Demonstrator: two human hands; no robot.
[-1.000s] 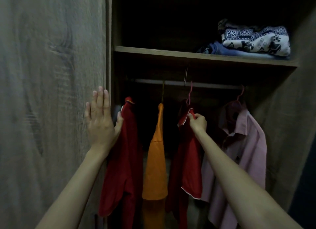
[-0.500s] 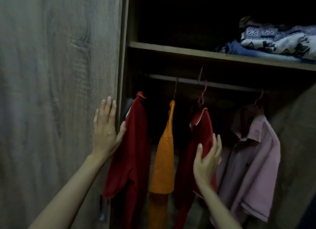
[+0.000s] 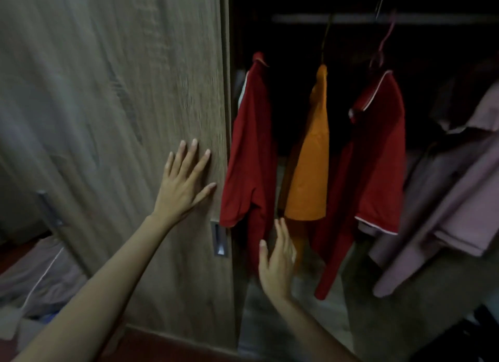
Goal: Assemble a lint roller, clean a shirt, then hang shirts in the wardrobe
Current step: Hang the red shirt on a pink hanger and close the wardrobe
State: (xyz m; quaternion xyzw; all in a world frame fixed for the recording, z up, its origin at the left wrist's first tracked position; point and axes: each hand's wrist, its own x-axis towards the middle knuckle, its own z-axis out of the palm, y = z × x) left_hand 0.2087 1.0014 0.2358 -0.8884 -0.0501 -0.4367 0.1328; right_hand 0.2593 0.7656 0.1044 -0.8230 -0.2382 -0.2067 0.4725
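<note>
- Left grip (image 3: 181,191): the arm reaches forward and the palm lies flat against the wood-grain wardrobe door (image 3: 108,91), close to its right edge. The fingers are straight and spread, the thumb angles toward the edge, and nothing is clasped.
- Right grip (image 3: 278,259): the forearm rises from the lower centre. The hand is turned edge-on, thumb toward the door, fingers straight, close together and pointing up, holding nothing. The fingertips sit just under the hem of the orange shirt (image 3: 310,159); contact cannot be told.
- A recessed metal pull (image 3: 220,238) is set in the door's edge, below the left grip and beside the right grip.
- Four shirts hang from the rail (image 3: 351,18) in the open compartment. In order from the door: a plain red shirt (image 3: 251,159), the orange shirt, a red shirt with white piping (image 3: 378,159) on a pink hanger (image 3: 386,37), and a pale pink shirt (image 3: 459,186) at far right.
- Grey fabric (image 3: 40,275) with a pale stripe lies at lower left, blurred.
</note>
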